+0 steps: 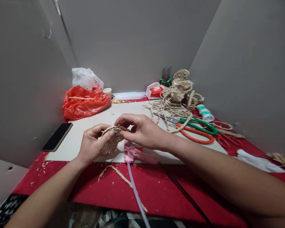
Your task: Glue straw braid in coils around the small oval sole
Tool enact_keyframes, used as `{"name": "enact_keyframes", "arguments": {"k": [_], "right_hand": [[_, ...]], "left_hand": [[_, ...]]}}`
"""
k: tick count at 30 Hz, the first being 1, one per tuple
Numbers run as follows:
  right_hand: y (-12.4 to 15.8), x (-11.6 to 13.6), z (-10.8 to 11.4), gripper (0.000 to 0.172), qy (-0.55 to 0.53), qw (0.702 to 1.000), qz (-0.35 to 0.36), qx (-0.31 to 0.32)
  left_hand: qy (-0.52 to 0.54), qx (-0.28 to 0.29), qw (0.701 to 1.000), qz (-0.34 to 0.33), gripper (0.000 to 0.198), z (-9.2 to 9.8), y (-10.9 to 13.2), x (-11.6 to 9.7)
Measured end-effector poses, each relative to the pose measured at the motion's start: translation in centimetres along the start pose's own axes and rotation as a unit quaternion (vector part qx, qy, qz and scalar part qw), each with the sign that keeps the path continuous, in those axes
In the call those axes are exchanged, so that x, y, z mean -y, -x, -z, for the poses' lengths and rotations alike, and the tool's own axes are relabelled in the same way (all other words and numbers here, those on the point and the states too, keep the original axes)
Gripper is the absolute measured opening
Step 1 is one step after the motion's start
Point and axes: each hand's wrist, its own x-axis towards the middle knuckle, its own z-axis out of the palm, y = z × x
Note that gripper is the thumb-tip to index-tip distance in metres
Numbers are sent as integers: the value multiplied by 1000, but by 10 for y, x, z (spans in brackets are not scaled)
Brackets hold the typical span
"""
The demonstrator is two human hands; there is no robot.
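My left hand (pixel 92 144) grips a small coiled piece of braided jute rope (pixel 111 141), held on edge above a pale board (pixel 90 126). My right hand (pixel 142 129) pinches the top rim of the same coil, its fingers pressed on the braid. A loose tail of the braid (pixel 116 172) hangs down onto the red cloth (pixel 156 186). A pink glue gun (pixel 135 153) lies just under my right hand, with a clear glue stick (pixel 136 193) sticking out toward me.
A tangle of jute rope (pixel 177 95) sits at the back right, beside green-handled scissors (pixel 199 125) and orange-handled scissors (pixel 196 136). A black phone (pixel 57 136) lies at the left. A red plastic bag (pixel 85 103) and a small cup (pixel 107 91) stand at the back. Grey walls enclose the table.
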Motion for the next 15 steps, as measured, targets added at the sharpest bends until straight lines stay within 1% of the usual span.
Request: {"name": "enact_keyframes", "arguments": {"k": [5,12,15], "right_hand": [[1,-1,-2,16,20,999,31,-25],[1,-1,-3,23,23,997,45,-51],[2,-3,-6,26,23,995,69,-66]], "left_hand": [[28,-23,999,1,11,-3,0,-4],[74,-35,997,6,7,-6,1,-5],[83,-32,996,-14,14,-5,1,-5]]}}
